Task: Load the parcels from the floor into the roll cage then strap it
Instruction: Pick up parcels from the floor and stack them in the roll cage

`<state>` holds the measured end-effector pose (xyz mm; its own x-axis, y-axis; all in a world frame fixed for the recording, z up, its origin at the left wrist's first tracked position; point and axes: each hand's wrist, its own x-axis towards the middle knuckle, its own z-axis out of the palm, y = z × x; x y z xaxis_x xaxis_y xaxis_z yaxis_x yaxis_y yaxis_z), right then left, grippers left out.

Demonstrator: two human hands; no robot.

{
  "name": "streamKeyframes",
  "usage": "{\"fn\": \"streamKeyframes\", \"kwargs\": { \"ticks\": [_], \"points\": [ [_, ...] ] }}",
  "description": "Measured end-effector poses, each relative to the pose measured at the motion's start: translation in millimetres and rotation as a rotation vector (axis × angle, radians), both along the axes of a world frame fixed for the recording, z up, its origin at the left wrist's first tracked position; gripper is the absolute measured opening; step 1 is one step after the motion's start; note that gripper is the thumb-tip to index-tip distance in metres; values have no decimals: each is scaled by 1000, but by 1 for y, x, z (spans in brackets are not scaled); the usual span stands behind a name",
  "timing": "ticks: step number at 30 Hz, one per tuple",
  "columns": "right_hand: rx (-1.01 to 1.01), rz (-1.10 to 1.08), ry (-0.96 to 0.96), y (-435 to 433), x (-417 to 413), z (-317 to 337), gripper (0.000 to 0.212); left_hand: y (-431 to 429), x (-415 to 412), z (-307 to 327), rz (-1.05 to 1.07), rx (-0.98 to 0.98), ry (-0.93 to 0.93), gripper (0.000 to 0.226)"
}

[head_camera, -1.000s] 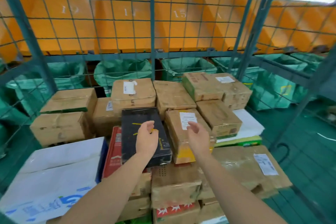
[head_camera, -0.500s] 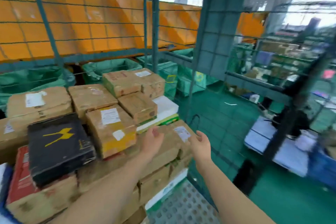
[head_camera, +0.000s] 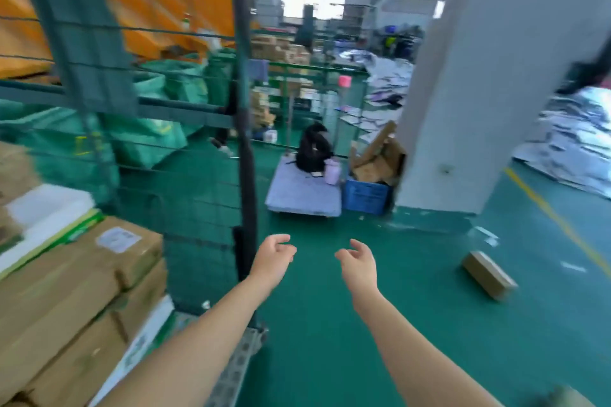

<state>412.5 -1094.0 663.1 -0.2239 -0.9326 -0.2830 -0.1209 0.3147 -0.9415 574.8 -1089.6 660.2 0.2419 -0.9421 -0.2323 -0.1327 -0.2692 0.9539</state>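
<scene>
The green wire roll cage [head_camera: 244,129] fills the left of the view, with stacked cardboard parcels [head_camera: 82,277] inside it. One brown parcel [head_camera: 489,274] lies on the green floor at the right. My left hand [head_camera: 272,258] and my right hand [head_camera: 358,263] hang side by side over the floor, just right of the cage's corner post. Both have loosely curled fingers and hold nothing. The floor parcel lies well to the right of my right hand.
A grey pillar [head_camera: 469,92] stands ahead on the right. In front of it are a flat trolley [head_camera: 304,195] with a black bag, a blue crate [head_camera: 365,196] and cardboard scraps. Green sacks [head_camera: 155,122] sit behind the cage. Grey mailbags [head_camera: 568,142] pile at far right.
My view has swung right, away from the parcels in the cage toward the open floor. Both hands have come off the stack and now hang empty over the floor.
</scene>
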Motion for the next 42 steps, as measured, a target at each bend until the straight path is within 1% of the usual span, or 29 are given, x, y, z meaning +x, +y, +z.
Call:
{"fn": "streamKeyframes", "kwargs": {
  "ticks": [4,10,15,22,27,33,36,40,42],
  "points": [
    [35,-191,-9,15,-102,-8,54,-17,-100,-5,-193,23,-1,26],
    [66,-446,-18,32,-223,-23,55,-47,-225,-18,-439,32,-24,26],
    [118,-607,-32,25,-307,-42,59,-85,-329,-36,-643,76,-59,24],
    [203,-788,-9,-10,-430,-55,63,-161,-487,-53,-904,125,-76,24],
    [245,-975,-28,-12,-503,-64,63,-189,-589,-66,-1080,181,-108,23],
    [288,-1116,-72,1,-566,-75,55,-183,-674,-86,-1257,253,-146,24],
    [315,-1160,-78,1,-605,-89,58,-183,-719,-99,-1318,281,-178,25],
    [332,-1162,-115,-11,-675,-105,54,-196,-790,-119,-1342,306,-218,27],
    [349,-1131,-105,-20,-721,-116,56,-203,-832,-131,-1336,325,-234,29]
  ]
}}
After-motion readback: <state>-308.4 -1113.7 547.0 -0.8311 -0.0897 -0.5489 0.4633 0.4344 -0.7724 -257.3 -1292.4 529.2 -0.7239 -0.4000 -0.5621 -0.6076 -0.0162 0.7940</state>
